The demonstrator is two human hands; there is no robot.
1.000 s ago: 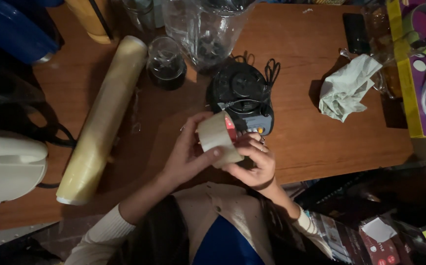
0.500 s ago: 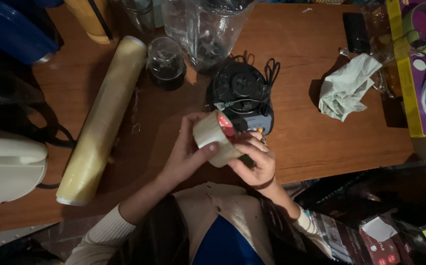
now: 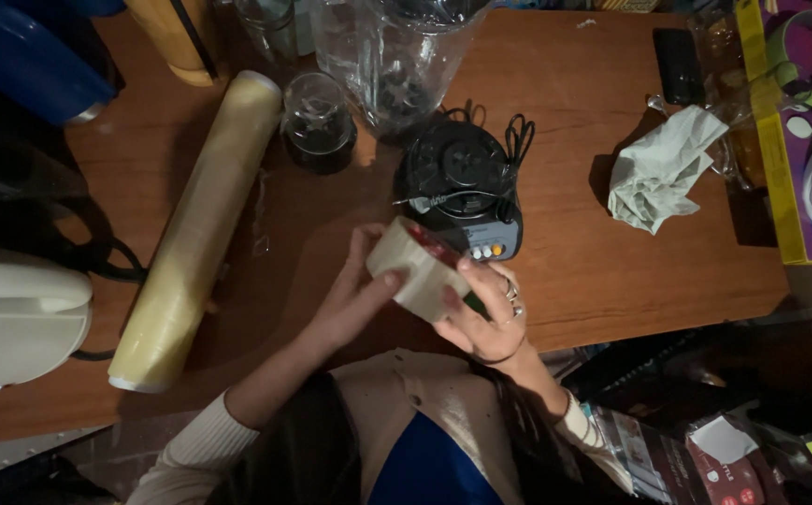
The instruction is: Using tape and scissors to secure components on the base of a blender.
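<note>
Tape, a wide pale roll (image 3: 420, 266), is gripped between both hands above the table's near edge: the left hand (image 3: 354, 299) is curled on its left side, the right hand (image 3: 485, 313) is closed under it. Just beyond, a black blender base (image 3: 462, 187) is seen; a long film roll (image 3: 195, 234) lies toward the left edge.

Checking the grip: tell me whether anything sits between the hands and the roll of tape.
Nothing visible does. The left hand and the right hand both touch the roll of tape directly, holding it above the table edge, just in front of the black blender base.
</note>
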